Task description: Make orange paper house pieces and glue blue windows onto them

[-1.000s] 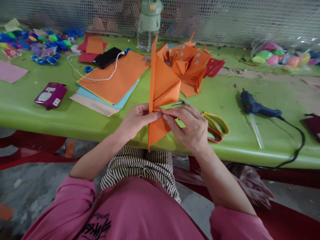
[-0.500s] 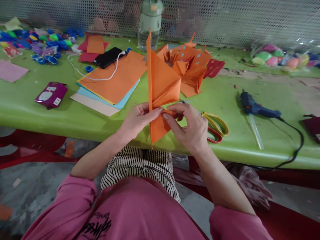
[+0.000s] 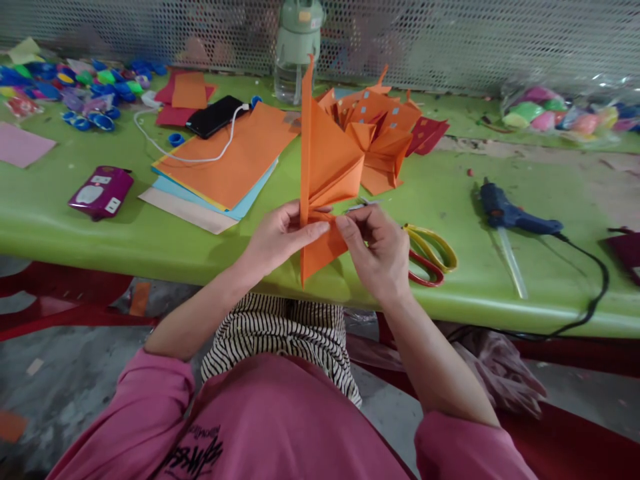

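A folded orange paper piece [image 3: 330,157] stands upright between my hands near the table's front edge, its long narrow strip on the left side. My left hand [image 3: 285,237] is closed on its lower middle, thumb in front and fingers partly hidden behind the strip. My right hand [image 3: 377,247] pinches a fold at the right of the same piece, thumb against curled fingers. Just right of that hand lie scissors [image 3: 433,250] with yellow and red handles. More folded orange paper [image 3: 387,143] with pale squares sits behind.
Orange sheets [image 3: 240,157] lie at left under a black phone [image 3: 217,117] with a white cable. A purple box [image 3: 101,192] is farther left. At right rests a blue glue gun [image 3: 515,213] with its cord. A bottle [image 3: 299,50] stands at the back.
The orange piece has shifted slightly right and its lower tip is raised a little. My right thumb has moved slightly right and up, away from my left thumb.
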A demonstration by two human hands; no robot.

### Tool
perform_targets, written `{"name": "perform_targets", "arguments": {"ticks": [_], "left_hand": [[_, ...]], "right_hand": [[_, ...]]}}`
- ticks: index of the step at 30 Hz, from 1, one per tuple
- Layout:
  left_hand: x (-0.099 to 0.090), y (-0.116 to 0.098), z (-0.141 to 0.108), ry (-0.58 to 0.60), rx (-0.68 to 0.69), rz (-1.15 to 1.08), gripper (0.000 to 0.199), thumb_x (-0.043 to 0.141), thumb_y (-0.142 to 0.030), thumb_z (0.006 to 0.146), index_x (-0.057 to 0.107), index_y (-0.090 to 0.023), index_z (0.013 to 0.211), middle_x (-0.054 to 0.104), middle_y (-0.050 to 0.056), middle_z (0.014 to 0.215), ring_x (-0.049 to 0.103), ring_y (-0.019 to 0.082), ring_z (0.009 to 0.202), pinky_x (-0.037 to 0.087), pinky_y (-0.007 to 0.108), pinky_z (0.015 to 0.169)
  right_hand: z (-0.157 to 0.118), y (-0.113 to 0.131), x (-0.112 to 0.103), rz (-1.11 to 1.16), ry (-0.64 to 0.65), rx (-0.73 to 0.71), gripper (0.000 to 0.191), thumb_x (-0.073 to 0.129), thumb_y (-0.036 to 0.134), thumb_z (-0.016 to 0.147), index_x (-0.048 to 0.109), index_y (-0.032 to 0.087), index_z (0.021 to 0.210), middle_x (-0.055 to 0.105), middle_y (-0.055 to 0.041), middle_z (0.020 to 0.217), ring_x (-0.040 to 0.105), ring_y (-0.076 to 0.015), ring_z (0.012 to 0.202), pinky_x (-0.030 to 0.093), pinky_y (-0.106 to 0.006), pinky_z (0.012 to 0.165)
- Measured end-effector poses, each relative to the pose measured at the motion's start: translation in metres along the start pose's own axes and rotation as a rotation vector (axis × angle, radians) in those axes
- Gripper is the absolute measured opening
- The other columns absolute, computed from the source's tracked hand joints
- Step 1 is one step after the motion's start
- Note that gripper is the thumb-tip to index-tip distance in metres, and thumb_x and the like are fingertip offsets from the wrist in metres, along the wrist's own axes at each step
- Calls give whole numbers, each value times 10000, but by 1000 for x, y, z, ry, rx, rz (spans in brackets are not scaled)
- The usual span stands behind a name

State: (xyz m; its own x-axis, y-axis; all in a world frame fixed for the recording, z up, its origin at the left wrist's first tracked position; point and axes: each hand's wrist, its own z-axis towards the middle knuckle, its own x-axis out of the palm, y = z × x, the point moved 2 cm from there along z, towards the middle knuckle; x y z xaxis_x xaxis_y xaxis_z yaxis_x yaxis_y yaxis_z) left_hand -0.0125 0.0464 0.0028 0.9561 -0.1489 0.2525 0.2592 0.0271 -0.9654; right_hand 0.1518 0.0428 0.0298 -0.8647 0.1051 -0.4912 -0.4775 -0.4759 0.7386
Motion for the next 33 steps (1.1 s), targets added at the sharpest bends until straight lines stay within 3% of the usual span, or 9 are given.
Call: {"name": "perform_targets", "arguments": {"ticks": [3,6,9,13,18,23,26,28,33], "left_hand": [[-1,0,-2,51,-29,-37,368,860,-327,704,710,-202,1016,766,31,1056,704,184,1014,536,324,935],[-6,-1,-3,30,-39,-24,365,791,-446,794,685,-204,1045,748,43,1082,692,187,1039,534,300,887],[-12,-2,-3,-50,-6,23,407,738,-537,828,667,-211,1061,721,52,1104,673,191,1035,524,281,819],[-13,-3,-2,-58,14,8,371,779,-437,784,667,-221,1063,698,53,1152,670,177,977,535,304,829],[-11,-10,-4,12,-164,-267,403,653,-550,822,669,-204,1027,726,100,1134,717,278,1023,589,416,864],[-23,-25,2,107,-158,-318,557,572,-696,849,692,-255,1167,709,80,1299,613,327,1302,563,437,991],[-42,-22,15,164,-181,-247,558,638,-694,820,710,-269,1174,681,75,1355,599,322,1320,568,418,982],[-57,-16,22,194,-263,-131,490,783,-531,772,720,-258,1174,662,87,1375,639,296,1250,580,386,940],[-84,-13,21,174,-320,341,552,844,-371,737,680,-223,1243,686,123,1248,708,205,927,578,322,775]], "right_hand": [[-1,-1,0,17,-17,1,213,622,335,953,564,226,779,562,42,648,471,-95,551,387,-260,526],[-2,1,-3,-66,-55,-63,190,622,329,957,592,230,797,611,25,686,512,-111,579,416,-278,551],[-4,4,-8,-251,-141,-183,164,618,338,972,648,247,839,687,-6,751,589,-147,640,474,-317,616],[-6,6,-15,-515,-198,-399,117,636,335,968,733,299,914,741,-34,808,662,-196,730,506,-361,675],[-9,1,-18,-536,-101,-580,108,702,301,923,766,380,958,724,-8,778,609,-189,702,451,-363,621],[-14,-5,-12,-450,25,-635,289,630,185,949,746,438,1028,736,22,860,603,-171,762,439,-358,677],[-18,-11,-3,-597,38,-694,258,629,170,951,738,398,1004,743,28,871,594,-158,757,409,-348,669],[-20,-18,3,-669,37,-722,214,627,176,961,731,360,991,749,23,885,587,-156,759,387,-343,669],[-25,-29,13,-771,82,-664,173,611,150,970,717,286,970,741,-8,868,555,-169,756,348,-355,691]]}}
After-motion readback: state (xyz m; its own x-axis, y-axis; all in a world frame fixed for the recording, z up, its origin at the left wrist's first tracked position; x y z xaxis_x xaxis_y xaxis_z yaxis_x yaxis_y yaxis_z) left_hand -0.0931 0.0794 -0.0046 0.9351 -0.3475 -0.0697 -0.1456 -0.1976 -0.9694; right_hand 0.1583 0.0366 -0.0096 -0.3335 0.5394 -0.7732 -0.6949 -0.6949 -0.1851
